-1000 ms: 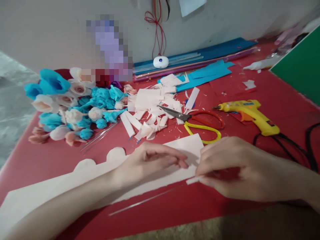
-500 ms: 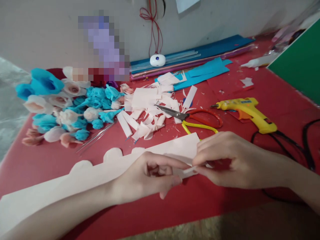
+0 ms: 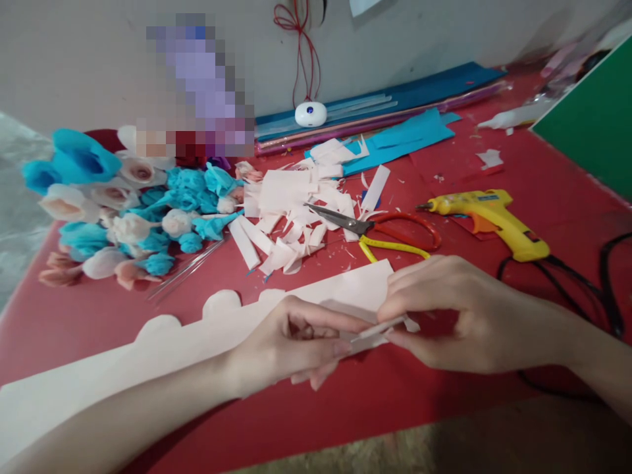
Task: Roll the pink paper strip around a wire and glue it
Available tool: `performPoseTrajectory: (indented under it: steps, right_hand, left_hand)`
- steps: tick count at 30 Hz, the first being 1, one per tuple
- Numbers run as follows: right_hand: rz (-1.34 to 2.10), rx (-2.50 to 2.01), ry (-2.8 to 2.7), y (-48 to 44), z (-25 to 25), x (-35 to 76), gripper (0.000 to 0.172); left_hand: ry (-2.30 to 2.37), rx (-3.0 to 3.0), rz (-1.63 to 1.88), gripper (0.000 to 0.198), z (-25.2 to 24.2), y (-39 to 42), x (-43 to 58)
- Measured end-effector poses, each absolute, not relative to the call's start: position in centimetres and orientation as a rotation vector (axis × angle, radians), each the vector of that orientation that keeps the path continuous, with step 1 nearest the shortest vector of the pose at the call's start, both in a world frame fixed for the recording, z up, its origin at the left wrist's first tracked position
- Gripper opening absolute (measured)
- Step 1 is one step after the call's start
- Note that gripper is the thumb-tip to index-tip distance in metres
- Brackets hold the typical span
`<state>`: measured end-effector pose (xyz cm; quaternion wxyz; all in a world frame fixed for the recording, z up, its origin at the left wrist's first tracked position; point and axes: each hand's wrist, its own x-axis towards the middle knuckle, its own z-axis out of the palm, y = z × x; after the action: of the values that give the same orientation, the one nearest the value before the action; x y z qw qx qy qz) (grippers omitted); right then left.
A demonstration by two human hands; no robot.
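Note:
A long pale pink paper strip (image 3: 162,355) with a scalloped upper edge lies across the red table (image 3: 89,309) from the lower left to the middle. Both hands pinch its right end, which is rolled or folded into a narrow edge. My left hand (image 3: 296,339) is curled, thumb and fingers closed on the paper. My right hand (image 3: 444,313) pinches the same end from the right, fingers closed. The two hands nearly touch.
Red and yellow scissors (image 3: 385,234) lie just behind the hands among pale paper scraps (image 3: 291,217). A yellow glue gun (image 3: 494,217) with a black cord (image 3: 592,289) sits at the right. Blue and pink paper flowers (image 3: 123,210) are piled at the left. Blue sheets (image 3: 395,138) lie at the back.
My left hand slid toward the right hand and curled its fingers under the strip's end. The thin wire seen on the table below the strip no longer shows.

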<state>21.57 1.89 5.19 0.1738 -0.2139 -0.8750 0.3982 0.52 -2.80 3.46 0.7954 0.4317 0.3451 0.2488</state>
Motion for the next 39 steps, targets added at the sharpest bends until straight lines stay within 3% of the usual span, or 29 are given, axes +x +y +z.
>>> performPoseTrajectory:
  steps: [34,39]
  right_hand:
    - [1.309,-0.708,-2.363,2.43,4.47,22.18,0.006]
    - [1.275,-0.674,-2.419,2.43,4.95,22.24,0.012]
  left_hand:
    - [0.789,0.899,0.577,0.022,2.68,-3.01,0.41]
    - [0.789,0.878,0.591,0.022,2.65,-3.0,0.44]
